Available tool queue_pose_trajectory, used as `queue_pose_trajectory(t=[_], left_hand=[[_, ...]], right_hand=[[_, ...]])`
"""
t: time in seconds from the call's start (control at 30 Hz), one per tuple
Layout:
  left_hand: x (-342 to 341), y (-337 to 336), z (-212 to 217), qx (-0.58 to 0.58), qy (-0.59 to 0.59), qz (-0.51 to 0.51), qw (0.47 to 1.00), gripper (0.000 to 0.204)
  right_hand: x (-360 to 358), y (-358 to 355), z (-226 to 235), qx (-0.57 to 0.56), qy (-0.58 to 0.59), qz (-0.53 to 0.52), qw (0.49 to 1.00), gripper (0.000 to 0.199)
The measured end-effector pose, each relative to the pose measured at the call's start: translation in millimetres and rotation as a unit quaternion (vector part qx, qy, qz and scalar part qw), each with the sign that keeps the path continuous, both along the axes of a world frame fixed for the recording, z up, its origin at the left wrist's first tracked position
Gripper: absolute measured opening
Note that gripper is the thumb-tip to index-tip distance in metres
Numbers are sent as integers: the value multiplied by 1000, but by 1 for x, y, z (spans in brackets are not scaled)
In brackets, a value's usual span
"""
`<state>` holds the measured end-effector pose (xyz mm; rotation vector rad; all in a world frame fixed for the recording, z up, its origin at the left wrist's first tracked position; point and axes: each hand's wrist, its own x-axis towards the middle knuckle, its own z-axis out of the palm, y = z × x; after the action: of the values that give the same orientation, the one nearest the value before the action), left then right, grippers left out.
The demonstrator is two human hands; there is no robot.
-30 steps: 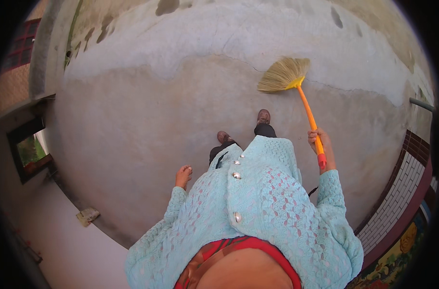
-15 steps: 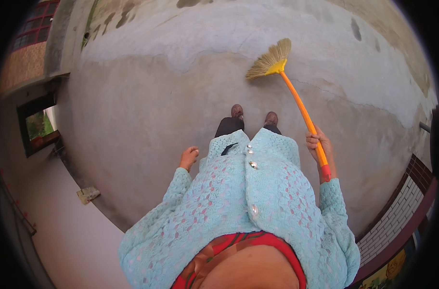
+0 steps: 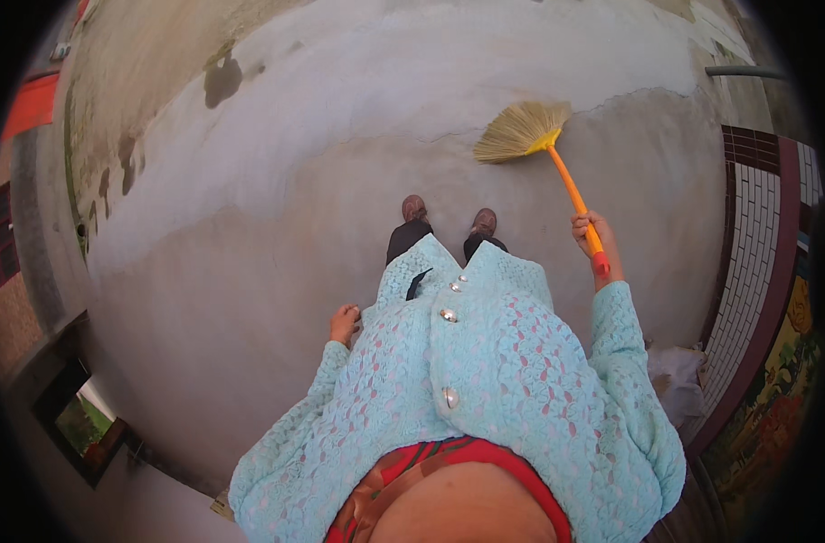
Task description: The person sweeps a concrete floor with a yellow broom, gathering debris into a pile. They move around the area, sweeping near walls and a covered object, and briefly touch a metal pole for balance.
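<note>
A broom with an orange handle [image 3: 571,187] and a fan of straw-coloured bristles [image 3: 521,131] reaches out ahead of me on the right. My right hand [image 3: 592,233] is wrapped round its handle, close to the red end cap. The bristles, joined to the handle by a yellow collar, rest on the grey concrete floor [image 3: 277,299]. At my left side hangs my left hand [image 3: 345,324], beside the hem of the light blue knitted cardigan [image 3: 403,362]. Its fingers are loosely curled in, and nothing shows in them.
A white-tiled wall [image 3: 747,262] with a maroon border runs along the right. Near its foot lies a pale sack [image 3: 677,376]. A grey pipe [image 3: 745,71] juts in at the far right. Damp dark patches [image 3: 222,80] mark the ground at the far left. A dark-framed opening [image 3: 82,421] is at left.
My body has turned to the right, so the tiled wall and the sack have come into view. The broom head has come a little nearer and to the right, still in my right hand.
</note>
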<state>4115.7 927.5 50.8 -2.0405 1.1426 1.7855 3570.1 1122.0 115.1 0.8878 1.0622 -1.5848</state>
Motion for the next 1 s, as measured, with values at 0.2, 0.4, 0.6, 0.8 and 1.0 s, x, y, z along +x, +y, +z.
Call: queue_pose_trajectory(t=[0.2, 0.4, 0.6, 0.8, 1.0], left_hand=[[-18, -70, 26, -31, -39, -112, 992, 30], [3, -112, -55, -57, -7, -259, 964, 29], [-92, -154, -33, -23, 67, -312, 947, 30], [-217, -132, 19, -3, 86, -402, 912, 34], [-350, -71, 61, -12, 69, -648, 758, 34]], right_hand=[[58, 14, 64, 27, 97, 19, 995, 29], [138, 88, 52, -45, -7, -60, 997, 29], [185, 145, -11, -99, -130, -238, 957, 28], [184, 204, -10, 97, 93, -152, 979, 16], [280, 216, 62, 153, 139, -257, 944, 26]])
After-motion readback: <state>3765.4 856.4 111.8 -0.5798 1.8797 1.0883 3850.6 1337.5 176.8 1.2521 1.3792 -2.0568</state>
